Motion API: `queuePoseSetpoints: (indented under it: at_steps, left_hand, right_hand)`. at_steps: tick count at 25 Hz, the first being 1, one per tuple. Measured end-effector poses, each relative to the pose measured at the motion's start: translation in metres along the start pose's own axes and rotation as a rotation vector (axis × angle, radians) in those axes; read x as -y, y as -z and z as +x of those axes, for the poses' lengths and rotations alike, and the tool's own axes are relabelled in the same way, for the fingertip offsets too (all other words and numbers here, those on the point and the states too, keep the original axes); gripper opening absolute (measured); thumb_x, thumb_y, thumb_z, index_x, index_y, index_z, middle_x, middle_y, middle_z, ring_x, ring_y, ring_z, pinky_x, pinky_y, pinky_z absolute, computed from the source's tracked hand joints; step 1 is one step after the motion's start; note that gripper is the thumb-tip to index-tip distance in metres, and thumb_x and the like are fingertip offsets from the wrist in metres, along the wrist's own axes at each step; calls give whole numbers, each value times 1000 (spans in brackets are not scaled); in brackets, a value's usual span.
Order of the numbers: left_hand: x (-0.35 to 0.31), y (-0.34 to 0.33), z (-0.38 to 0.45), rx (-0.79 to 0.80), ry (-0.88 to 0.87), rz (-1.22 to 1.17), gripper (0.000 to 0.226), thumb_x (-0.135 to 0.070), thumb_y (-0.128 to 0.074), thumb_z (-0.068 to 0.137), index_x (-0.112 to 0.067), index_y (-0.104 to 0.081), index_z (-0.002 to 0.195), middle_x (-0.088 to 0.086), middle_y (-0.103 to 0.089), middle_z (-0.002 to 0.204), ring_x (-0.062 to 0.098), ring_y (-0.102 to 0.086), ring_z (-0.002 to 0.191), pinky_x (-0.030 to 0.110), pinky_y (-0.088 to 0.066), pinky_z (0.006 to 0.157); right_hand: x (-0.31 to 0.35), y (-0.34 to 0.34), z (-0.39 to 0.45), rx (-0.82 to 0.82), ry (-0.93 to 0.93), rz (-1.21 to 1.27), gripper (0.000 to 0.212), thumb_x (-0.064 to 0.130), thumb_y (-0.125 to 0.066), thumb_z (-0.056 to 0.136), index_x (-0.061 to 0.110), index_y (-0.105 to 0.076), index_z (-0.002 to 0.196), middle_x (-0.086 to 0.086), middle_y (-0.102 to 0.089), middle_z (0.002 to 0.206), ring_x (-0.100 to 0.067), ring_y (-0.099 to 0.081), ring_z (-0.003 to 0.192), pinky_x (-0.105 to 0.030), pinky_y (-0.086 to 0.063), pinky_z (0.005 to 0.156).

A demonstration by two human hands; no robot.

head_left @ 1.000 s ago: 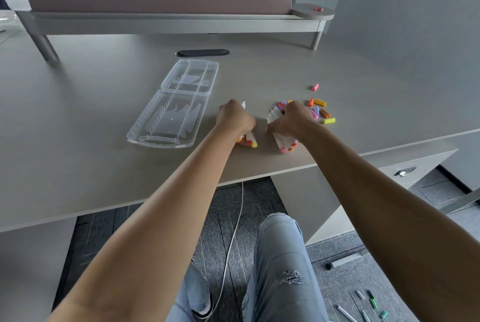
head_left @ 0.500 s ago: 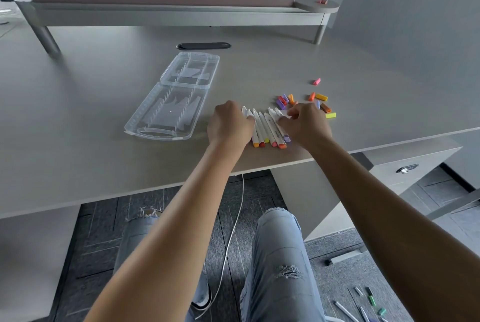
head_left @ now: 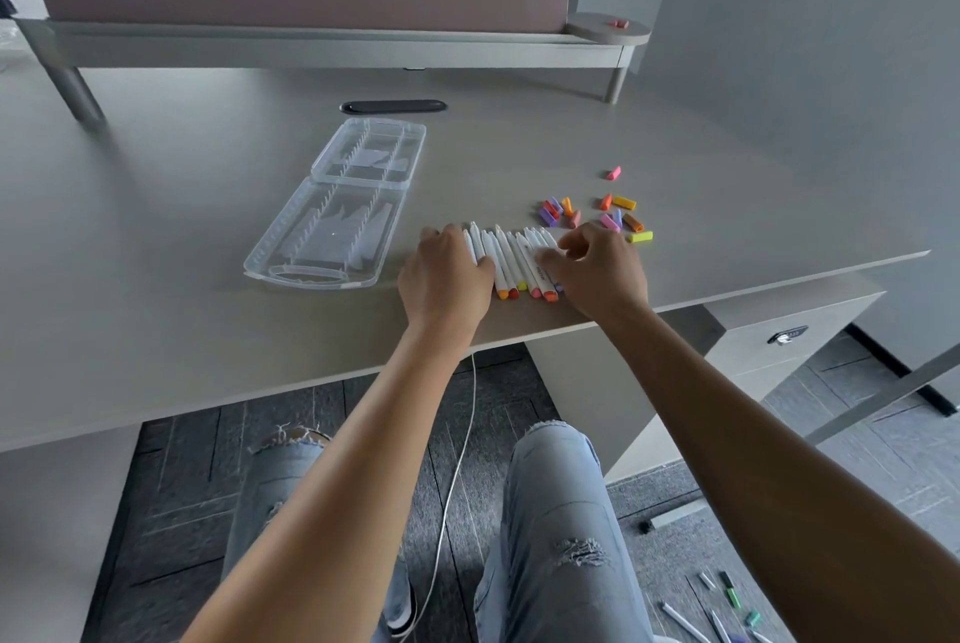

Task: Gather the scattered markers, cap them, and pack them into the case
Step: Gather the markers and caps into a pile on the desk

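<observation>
Several white markers (head_left: 511, 255) lie side by side in a row near the desk's front edge, coloured ends toward me, far tips uncapped. My left hand (head_left: 447, 273) rests on the row's left end, fingers laid over the barrels. At the row's right end, my right hand (head_left: 597, 268) has loosely bent fingers and its thumb touches a marker. Several loose coloured caps (head_left: 597, 216) lie scattered just behind my right hand, and one pink cap (head_left: 613, 172) sits farther back. The clear plastic case (head_left: 337, 216) lies open and empty to the left of the markers.
A black oval grommet (head_left: 393, 106) sits behind the case, under a raised shelf (head_left: 332, 42). The desk's front edge (head_left: 727, 299) runs close to the markers. More markers (head_left: 727, 606) lie on the floor at the lower right. A white cable (head_left: 457, 460) hangs beside my knees.
The markers, bunched in two clumps under my hands a second ago, now lie spread in one row. Both hands have shifted slightly toward the front edge.
</observation>
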State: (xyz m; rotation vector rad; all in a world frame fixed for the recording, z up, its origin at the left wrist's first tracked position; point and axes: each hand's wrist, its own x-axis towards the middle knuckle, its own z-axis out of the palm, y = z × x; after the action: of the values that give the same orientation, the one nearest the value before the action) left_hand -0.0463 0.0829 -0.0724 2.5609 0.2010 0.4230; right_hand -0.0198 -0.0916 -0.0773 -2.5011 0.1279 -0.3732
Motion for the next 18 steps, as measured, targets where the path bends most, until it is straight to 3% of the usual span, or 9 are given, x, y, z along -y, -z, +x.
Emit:
queuePoseSetpoints:
  at_steps: [3,7,11,13,15,18]
  left_hand:
    - [0,-1,-1,-1,4,-22,35,-35,-61,96,-11,-60,120,11,-59,120,32,-64,98,38,-51,75]
    - [-6,0,5,-104,-30,-30,34,-36,-59,96,-10,-61,117,11,-57,118,31,-51,114,39,-48,73]
    - [-36,-11,39,-49,-162,-23,38,-40,-63,92,-10,-64,116,12,-60,120,32,-50,116,43,-47,90]
    - [-54,-21,63,83,-182,-19,41,-40,-66,90,-10,-64,118,13,-59,125,33,-49,120,42,-45,93]
    - [-69,-33,86,180,-184,30,43,-38,-69,87,-9,-64,119,14,-60,127,34,-49,122,39,-43,91]
    - [-83,-48,106,259,-202,83,47,-38,-76,80,-11,-63,116,13,-63,124,34,-55,116,37,-43,84]
  right_hand:
    - [2,-1,-3,3,-15,-17,27,48,-73,84,24,-64,90,8,-63,82,-13,-60,75,-28,-43,59]
    - [5,3,-6,-37,-36,49,21,42,-67,91,21,-64,96,6,-64,87,-12,-60,79,-27,-43,62]
    - [-17,20,4,-136,-98,64,13,26,-62,93,13,-65,95,-2,-66,91,-19,-58,80,-23,-34,56]
    - [-34,29,9,-175,-130,2,23,30,-64,93,15,-66,110,-4,-64,109,-20,-57,93,-25,-37,63]
    - [-52,35,17,-203,-174,-78,39,37,-65,93,17,-62,126,-6,-58,125,-25,-53,112,-31,-43,79]
    - [-74,37,28,-219,-242,-112,55,42,-64,90,19,-54,138,-6,-55,134,-28,-49,123,-39,-43,97]
